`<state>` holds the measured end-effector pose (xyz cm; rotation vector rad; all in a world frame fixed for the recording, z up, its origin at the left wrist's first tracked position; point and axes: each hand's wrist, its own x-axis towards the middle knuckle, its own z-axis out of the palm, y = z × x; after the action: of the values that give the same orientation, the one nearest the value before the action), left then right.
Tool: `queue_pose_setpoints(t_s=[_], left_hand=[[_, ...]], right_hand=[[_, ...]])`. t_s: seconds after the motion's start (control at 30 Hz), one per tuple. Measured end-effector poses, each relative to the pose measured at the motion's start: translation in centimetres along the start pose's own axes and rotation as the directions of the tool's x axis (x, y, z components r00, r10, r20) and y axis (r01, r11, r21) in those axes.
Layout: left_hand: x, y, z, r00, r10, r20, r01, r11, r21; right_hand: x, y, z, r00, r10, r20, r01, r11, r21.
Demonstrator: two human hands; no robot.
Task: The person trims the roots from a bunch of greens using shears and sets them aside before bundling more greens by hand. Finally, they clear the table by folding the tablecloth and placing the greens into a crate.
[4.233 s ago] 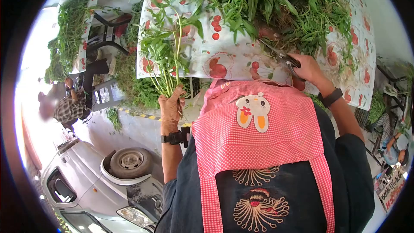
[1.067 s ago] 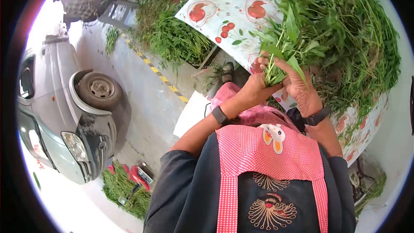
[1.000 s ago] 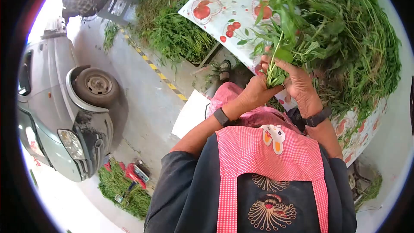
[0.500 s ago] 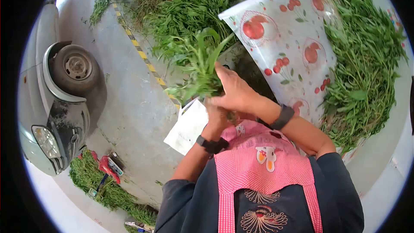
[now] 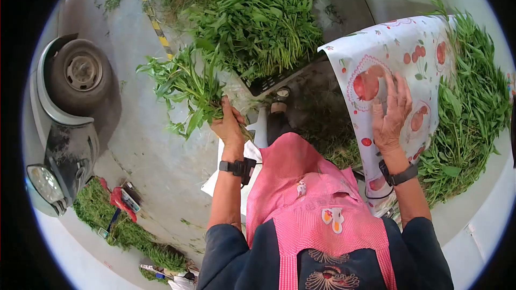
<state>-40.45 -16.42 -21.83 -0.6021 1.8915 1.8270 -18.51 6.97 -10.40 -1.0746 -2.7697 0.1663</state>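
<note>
Holding 1 leafy bunch (image 5: 185, 83) in left hand (image 5: 229, 129), right hand (image 5: 391, 118) spread over the tablecloth (image 5: 398, 43).

Leafy stems (image 5: 465, 123) lie along the worktop's (image 5: 395, 40) right side. Left of its left corner, a crate (image 5: 269, 85) on the floor (image 5: 150, 123) holds cut greens (image 5: 263, 27). Farther left stands a car (image 5: 72, 147), with a floor stripe (image 5: 159, 33) between car and crate.
</note>
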Motion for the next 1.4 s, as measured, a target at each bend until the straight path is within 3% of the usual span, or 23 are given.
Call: queue_pose_setpoints(t_s=[0.2,0.4,0.47,0.53,0.57,0.6,0.67,0.73,0.8,0.87,0.93,0.97,1.03,1.17,1.23,1.27,1.37,1.4], left_hand=[[5.0,-3.5,0.9,0.991,0.065,-0.117,-0.069,0.997,-0.033],[9.1,-7.4,4.0,0.981,0.193,-0.03,-0.192,0.981,0.033],[10.7,-9.1,5.2,0.992,0.129,-0.01,-0.128,0.991,0.037],[13.1,-10.8,6.8,0.873,0.431,0.229,-0.487,0.793,0.366],[13.8,-11.2,7.6,0.938,0.248,0.242,-0.316,0.898,0.306],[15.0,-12.3,8.0,0.941,0.237,0.242,-0.306,0.9,0.311],[18.8,-15.4,8.7,0.982,-0.025,0.186,-0.04,0.94,0.339],[20.5,-16.0,9.2,0.98,-0.023,0.197,-0.054,0.925,0.377],[19.8,-12.9,10.6,0.991,-0.12,0.065,0.031,0.661,0.75],[22.3,-15.8,9.4,0.987,-0.068,0.145,-0.05,0.728,0.684],[21.6,-14.6,9.5,0.966,0.214,0.142,-0.212,0.353,0.911],[21.0,-14.0,9.5,0.967,0.209,0.144,-0.211,0.347,0.914],[19.8,-12.8,9.6,0.89,0.362,0.277,-0.261,-0.094,0.961],[19.8,-12.0,9.9,0.927,0.331,0.174,-0.191,0.019,0.981],[22.8,-13.0,9.9,0.951,0.103,0.293,-0.31,0.316,0.897],[23.6,-13.4,10.0,0.95,0.098,0.295,-0.311,0.318,0.896],[23.4,-11.3,11.5,0.884,0.073,0.462,-0.466,0.061,0.883],[24.5,-11.6,11.8,0.883,0.069,0.463,-0.467,0.058,0.882]], right_hand=[[0.2,-0.3,0.2,1.0,-0.009,-0.005,0.009,1.0,0.0],[0.7,-1.1,-0.2,0.997,0.046,0.068,-0.044,0.999,-0.018],[0.9,-1.2,-0.3,0.992,0.067,0.111,-0.062,0.997,-0.05],[0.9,-1.0,-0.1,0.989,0.082,0.122,-0.079,0.997,-0.025],[0.8,-1.0,-0.2,0.989,0.083,0.119,-0.079,0.996,-0.041],[0.8,-0.9,-0.1,0.989,0.085,0.117,-0.079,0.995,-0.058],[0.7,-0.5,0.2,0.989,0.102,0.103,-0.103,0.995,0.006],[0.8,-0.5,0.1,0.989,0.101,0.113,-0.1,0.995,-0.016],[0.9,-0.6,0.1,0.988,0.109,0.113,-0.109,0.994,-0.004],[0.9,-0.4,0.1,0.987,0.115,0.113,-0.117,0.993,0.013],[0.8,-0.2,0.0,0.986,0.103,0.131,-0.106,0.994,0.017],[0.8,-0.2,0.0,0.985,0.109,0.136,-0.112,0.994,0.016],[0.8,-0.2,0.0,0.984,0.116,0.137,-0.122,0.992,0.032],[0.6,0.0,0.3,0.986,0.109,0.124,-0.116,0.992,0.057],[0.7,-0.1,0.3,0.983,0.131,0.131,-0.141,0.987,0.075],[0.6,0.0,0.3,0.982,0.133,0.133,-0.143,0.987,0.07],[0.1,0.3,0.3,0.981,0.145,0.13,-0.156,0.985,0.077],[0.1,0.4,0.2,0.979,0.145,0.143,-0.157,0.985,0.075]])
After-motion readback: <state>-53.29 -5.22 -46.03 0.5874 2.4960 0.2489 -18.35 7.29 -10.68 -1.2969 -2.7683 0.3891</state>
